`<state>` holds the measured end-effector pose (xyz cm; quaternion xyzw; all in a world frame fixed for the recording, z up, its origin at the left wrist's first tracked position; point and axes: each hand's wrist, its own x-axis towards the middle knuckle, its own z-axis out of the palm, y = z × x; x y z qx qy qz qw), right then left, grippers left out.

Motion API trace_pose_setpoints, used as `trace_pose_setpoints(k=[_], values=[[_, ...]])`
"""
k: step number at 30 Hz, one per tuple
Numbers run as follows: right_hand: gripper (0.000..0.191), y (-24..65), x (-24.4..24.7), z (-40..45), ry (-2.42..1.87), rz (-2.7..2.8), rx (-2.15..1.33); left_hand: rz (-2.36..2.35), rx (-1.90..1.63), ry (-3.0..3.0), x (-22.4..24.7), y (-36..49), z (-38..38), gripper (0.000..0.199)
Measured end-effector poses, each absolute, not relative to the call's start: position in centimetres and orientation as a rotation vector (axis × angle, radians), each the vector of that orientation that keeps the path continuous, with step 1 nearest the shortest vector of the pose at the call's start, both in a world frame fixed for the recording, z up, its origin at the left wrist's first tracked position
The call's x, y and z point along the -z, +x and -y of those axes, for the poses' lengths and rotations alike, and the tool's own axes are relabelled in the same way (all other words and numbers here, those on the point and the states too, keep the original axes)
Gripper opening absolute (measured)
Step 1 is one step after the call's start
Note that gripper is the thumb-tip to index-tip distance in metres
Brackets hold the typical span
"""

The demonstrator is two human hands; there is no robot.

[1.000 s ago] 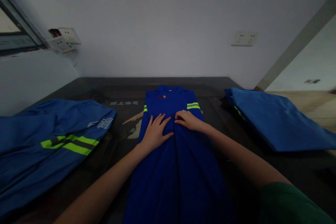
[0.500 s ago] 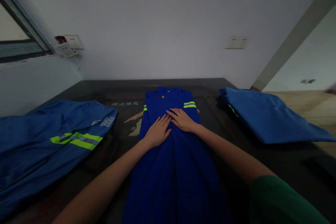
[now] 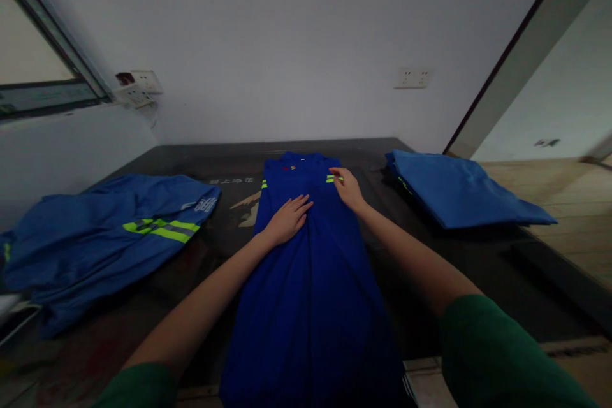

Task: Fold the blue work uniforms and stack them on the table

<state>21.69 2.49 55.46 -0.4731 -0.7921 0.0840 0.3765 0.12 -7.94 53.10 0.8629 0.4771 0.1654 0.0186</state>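
A blue work uniform [image 3: 306,306] with a collar and yellow-green reflective bands is laid out lengthwise down the middle of the dark table, its collar toward the wall. My left hand [image 3: 288,220] rests flat on its chest, fingers stretched out. At the uniform's upper right edge, beside the reflective band, my right hand [image 3: 349,190] has its fingers curled and pinched at the cloth. A small coloured emblem [image 3: 292,167] shows below the collar.
On the left lies a rumpled blue garment [image 3: 119,229] with reflective stripes and white lettering. A folded blue garment [image 3: 459,188] sits at the right of the dark table [image 3: 191,156]. A dark flat object [image 3: 564,280] is along the table's right side. The wall has sockets [image 3: 412,78].
My right hand has moved from the middle of the chest to the uniform's right edge at the band. My left hand stays on the chest. The view has shifted slightly.
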Motion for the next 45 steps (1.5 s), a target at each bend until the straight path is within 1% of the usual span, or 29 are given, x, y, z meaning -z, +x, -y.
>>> trace_pose_setpoints(k=[2,5,9,15,19,27,38,45], values=[[0.038,22.5,-55.4,-1.7,-1.243,2.186,-0.188,-1.529,-0.566,2.599,-53.4,0.8,7.4,0.045],[0.032,22.2,-54.6,-0.4,-1.247,2.390,-0.190,-1.722,-0.648,2.372,-54.1,2.0,5.4,0.043],[0.032,21.0,-53.3,0.6,-1.196,2.482,-0.208,-1.881,-0.568,2.171,-54.9,3.4,2.3,0.035],[0.041,21.9,-52.3,0.8,-1.107,2.504,-0.227,-1.870,-0.535,2.057,-54.8,3.2,-0.1,0.020],[0.040,22.5,-52.1,0.6,-1.057,2.492,-0.224,-1.817,-0.535,2.004,-54.3,2.5,-0.9,0.020],[0.038,22.0,-52.5,0.1,-1.115,2.509,-0.136,-1.769,-0.565,1.981,-53.9,2.1,-1.3,0.014],[0.038,21.4,-52.5,-1.4,-1.149,2.559,-0.033,-1.652,-0.621,1.932,-51.9,1.0,-2.4,0.024],[0.036,21.7,-52.4,-4.4,-1.178,2.591,-0.047,-1.654,-0.728,1.969,-52.0,1.1,-0.4,0.027]])
